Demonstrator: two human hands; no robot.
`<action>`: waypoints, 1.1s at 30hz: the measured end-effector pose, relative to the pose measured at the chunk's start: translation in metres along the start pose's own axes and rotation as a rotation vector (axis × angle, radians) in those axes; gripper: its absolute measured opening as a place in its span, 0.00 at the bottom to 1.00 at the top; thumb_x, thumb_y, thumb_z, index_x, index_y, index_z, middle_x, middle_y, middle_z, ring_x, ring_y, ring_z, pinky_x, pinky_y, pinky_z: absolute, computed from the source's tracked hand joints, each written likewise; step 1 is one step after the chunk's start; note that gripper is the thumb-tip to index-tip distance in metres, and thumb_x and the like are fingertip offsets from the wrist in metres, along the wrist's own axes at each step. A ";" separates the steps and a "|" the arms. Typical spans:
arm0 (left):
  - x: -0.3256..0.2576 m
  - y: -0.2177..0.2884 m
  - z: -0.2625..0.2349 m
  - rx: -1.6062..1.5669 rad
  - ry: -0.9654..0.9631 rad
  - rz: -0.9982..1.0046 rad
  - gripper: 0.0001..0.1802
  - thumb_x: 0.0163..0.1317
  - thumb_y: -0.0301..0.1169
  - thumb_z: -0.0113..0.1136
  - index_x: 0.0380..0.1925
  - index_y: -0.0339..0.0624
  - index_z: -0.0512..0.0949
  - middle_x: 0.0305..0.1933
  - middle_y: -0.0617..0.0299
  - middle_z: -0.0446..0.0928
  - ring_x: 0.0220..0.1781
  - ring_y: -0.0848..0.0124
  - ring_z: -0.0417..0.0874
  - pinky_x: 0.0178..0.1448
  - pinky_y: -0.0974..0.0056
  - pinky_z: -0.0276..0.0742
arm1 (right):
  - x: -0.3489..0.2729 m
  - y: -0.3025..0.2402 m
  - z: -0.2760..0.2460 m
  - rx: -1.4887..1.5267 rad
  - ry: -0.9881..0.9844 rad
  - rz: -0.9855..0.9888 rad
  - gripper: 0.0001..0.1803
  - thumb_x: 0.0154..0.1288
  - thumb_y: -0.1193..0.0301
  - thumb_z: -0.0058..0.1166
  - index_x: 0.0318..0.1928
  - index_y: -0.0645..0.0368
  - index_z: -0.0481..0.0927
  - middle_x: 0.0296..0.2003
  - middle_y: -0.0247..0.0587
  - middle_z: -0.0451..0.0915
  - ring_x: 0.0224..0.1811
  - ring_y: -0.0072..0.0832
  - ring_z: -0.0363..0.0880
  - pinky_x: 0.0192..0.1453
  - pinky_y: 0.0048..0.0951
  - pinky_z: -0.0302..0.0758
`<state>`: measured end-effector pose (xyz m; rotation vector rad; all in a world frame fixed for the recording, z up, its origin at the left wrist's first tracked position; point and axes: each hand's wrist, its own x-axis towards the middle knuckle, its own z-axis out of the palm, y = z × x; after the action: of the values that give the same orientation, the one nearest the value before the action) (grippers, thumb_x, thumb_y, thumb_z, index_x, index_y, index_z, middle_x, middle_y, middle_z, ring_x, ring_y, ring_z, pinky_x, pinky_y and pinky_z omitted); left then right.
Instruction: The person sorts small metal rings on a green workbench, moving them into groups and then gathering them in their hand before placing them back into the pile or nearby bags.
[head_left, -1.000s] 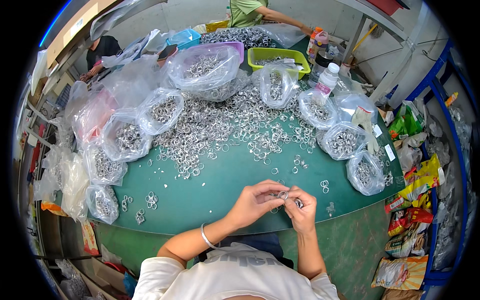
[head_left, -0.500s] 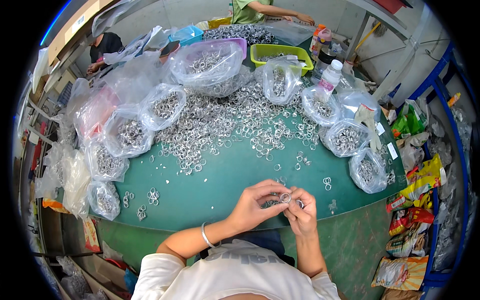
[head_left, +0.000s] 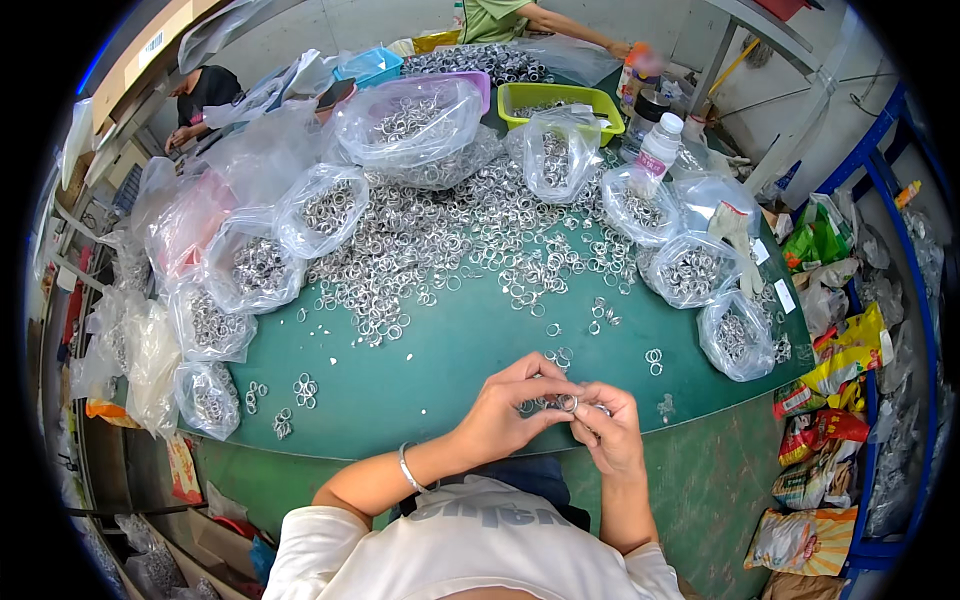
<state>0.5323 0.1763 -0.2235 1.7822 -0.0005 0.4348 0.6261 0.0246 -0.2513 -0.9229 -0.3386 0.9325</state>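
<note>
Ring point(head_left: 567, 403): small metal one, pinched between my fingertips.
Left hand point(head_left: 505, 415): gripping it.
Right hand point(head_left: 607, 428): gripping too, above green table point(head_left: 440, 370).

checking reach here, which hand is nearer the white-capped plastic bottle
Right. The right hand sits below the bottle, slightly to its left; the left hand is farther left, at the table's near edge.

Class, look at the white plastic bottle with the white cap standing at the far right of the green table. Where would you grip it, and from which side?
Grip the white plastic bottle around its straight body below the cap, coming from the front. It stands roughly upright, and clear bags of metal rings crowd its base, so a grasp above them looks safest.
</note>
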 end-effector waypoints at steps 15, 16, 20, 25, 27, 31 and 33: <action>-0.007 0.001 0.004 -0.126 0.051 -0.018 0.18 0.49 0.18 0.67 0.43 0.35 0.80 0.44 0.55 0.74 0.45 0.68 0.75 0.50 0.66 0.72 | -0.002 0.016 0.009 0.462 -0.107 0.054 0.05 0.63 0.78 0.52 0.39 0.65 0.76 0.34 0.41 0.79 0.15 0.12 0.62 0.16 0.14 0.56; -0.006 0.003 0.004 -0.113 0.052 -0.027 0.18 0.49 0.18 0.67 0.43 0.35 0.80 0.44 0.55 0.74 0.45 0.68 0.75 0.50 0.66 0.72 | -0.002 0.016 0.008 0.442 -0.114 0.058 0.05 0.64 0.78 0.51 0.40 0.65 0.76 0.34 0.40 0.79 0.15 0.12 0.62 0.16 0.14 0.55; -0.007 0.010 0.001 0.036 0.043 0.048 0.18 0.48 0.18 0.67 0.42 0.36 0.81 0.44 0.56 0.75 0.44 0.66 0.76 0.49 0.66 0.73 | -0.003 0.009 0.009 0.293 -0.124 0.049 0.07 0.66 0.76 0.49 0.42 0.63 0.76 0.34 0.39 0.79 0.14 0.12 0.61 0.17 0.15 0.55; -0.007 0.005 0.001 0.002 0.037 0.061 0.18 0.49 0.19 0.66 0.43 0.36 0.80 0.44 0.55 0.75 0.44 0.65 0.78 0.48 0.65 0.75 | 0.000 0.013 0.002 0.476 -0.193 0.130 0.08 0.67 0.75 0.48 0.45 0.62 0.75 0.35 0.40 0.79 0.15 0.14 0.62 0.17 0.16 0.57; -0.008 0.002 0.003 -0.022 0.049 0.060 0.18 0.49 0.18 0.66 0.43 0.36 0.80 0.44 0.55 0.75 0.44 0.65 0.77 0.49 0.65 0.74 | -0.002 0.021 0.003 0.605 -0.178 0.138 0.08 0.68 0.74 0.48 0.45 0.62 0.75 0.35 0.41 0.78 0.15 0.15 0.63 0.18 0.17 0.58; -0.011 -0.002 0.008 -0.113 0.095 0.004 0.19 0.48 0.16 0.66 0.43 0.35 0.80 0.44 0.54 0.75 0.46 0.67 0.76 0.51 0.65 0.73 | -0.002 0.026 0.012 0.682 -0.132 0.124 0.07 0.67 0.74 0.48 0.43 0.63 0.73 0.31 0.39 0.78 0.14 0.16 0.63 0.16 0.18 0.57; -0.013 -0.003 0.009 -0.094 0.115 0.026 0.19 0.48 0.15 0.66 0.43 0.35 0.80 0.44 0.53 0.75 0.46 0.66 0.76 0.51 0.65 0.73 | -0.004 0.027 0.017 0.713 -0.118 0.114 0.07 0.67 0.74 0.48 0.43 0.64 0.73 0.30 0.38 0.77 0.13 0.15 0.62 0.16 0.17 0.56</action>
<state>0.5236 0.1659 -0.2316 1.6640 0.0366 0.5470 0.5990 0.0371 -0.2624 -0.2338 -0.0360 1.1093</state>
